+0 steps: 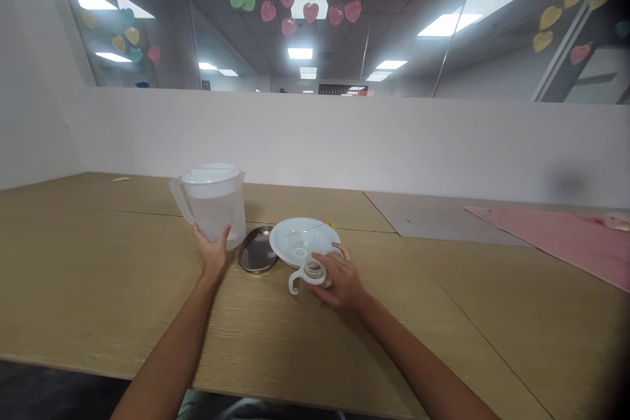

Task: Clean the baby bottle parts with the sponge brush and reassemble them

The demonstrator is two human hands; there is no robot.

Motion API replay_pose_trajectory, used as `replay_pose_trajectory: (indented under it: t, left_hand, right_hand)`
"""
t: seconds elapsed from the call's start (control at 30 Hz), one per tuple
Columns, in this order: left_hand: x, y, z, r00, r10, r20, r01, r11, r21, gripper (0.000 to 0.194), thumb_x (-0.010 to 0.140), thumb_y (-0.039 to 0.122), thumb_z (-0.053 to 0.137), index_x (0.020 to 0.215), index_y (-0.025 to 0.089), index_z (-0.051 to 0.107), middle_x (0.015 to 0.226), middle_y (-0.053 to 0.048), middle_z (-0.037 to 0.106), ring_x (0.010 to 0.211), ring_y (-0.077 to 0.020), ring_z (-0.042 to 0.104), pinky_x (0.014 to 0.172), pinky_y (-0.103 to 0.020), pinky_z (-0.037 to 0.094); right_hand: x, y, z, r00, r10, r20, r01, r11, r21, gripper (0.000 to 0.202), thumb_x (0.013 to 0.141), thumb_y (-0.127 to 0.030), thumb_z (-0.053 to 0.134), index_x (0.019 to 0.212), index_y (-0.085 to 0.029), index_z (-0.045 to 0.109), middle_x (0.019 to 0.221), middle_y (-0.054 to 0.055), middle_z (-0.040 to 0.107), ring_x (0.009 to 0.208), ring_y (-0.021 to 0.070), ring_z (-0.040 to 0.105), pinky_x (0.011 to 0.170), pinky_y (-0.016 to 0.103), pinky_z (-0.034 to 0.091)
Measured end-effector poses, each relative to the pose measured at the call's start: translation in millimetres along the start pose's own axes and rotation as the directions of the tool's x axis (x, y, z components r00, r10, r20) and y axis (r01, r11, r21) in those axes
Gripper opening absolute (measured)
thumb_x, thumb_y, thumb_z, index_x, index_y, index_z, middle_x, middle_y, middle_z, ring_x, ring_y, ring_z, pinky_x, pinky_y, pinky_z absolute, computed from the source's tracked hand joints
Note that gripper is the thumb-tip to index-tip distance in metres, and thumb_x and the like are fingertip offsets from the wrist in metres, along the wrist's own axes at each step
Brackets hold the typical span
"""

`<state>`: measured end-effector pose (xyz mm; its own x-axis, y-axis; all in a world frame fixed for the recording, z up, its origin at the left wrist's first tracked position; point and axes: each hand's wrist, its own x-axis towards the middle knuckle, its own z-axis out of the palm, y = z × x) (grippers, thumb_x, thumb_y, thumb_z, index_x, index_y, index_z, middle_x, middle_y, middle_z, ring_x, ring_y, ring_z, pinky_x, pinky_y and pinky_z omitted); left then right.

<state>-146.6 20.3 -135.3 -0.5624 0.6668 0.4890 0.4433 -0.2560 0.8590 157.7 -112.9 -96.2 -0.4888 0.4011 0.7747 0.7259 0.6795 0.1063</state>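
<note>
A translucent white pitcher (216, 210) with a lid and a side handle stands upright at the left, with clear liquid visible inside. My left hand (211, 254) is around its lower front, thumb on one side and fingers on the other. My right hand (339, 279) grips a small baby bottle (314, 269) by its side; it has a clear threaded neck, no cap on it, and a white curved handle sticking out to the left. Just behind it sits a white bowl (283, 236) holding a clear piece with a white ring (298, 246).
Between pitcher and bowl lies a round metal tray (258, 251). A grey mat (433, 220) and a pink sheet (556, 233) cover the right back of the wooden table (123, 295). Behind rises a white wall (305, 138) with a window above it.
</note>
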Motion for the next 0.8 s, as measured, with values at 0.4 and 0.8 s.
replay_pose_trajectory:
  t: [0.4, 0.8]
  left_hand:
    - [4.0, -9.1, 3.1, 0.999, 0.014, -0.044, -0.013, 0.999, 0.037, 0.098, 0.067, 0.061, 0.064, 0.14, 0.013, 0.019, 0.138, -0.023, 0.035, 0.13, -0.0369, 0.033, 0.107, -0.054, 0.029]
    - [2.4, -6.4, 5.1, 0.996, -0.016, 0.092, 0.017, 1.0, -0.011, 0.099, 0.068, 0.058, 0.065, 0.137, 0.007, 0.016, 0.136, -0.028, 0.032, 0.128, -0.035, 0.035, 0.106, -0.05, 0.031]
  right_hand:
    - [-0.8, 1.1, 0.3, 1.0, -0.003, -0.009, 0.003, 1.0, 0.025, 0.05, 0.079, -0.045, 0.057, 0.122, -0.019, 0.049, 0.083, 0.006, 0.065, 0.076, 0.0205, 0.06, 0.099, 0.052, 0.033]
    - [-3.2, 1.4, 1.7, 0.963, 0.237, -0.128, -0.198, 0.946, 0.255, 0.035, 0.091, -0.036, 0.037, 0.119, -0.02, 0.048, 0.088, 0.005, 0.062, 0.084, 0.0201, 0.059, 0.096, 0.046, 0.037]
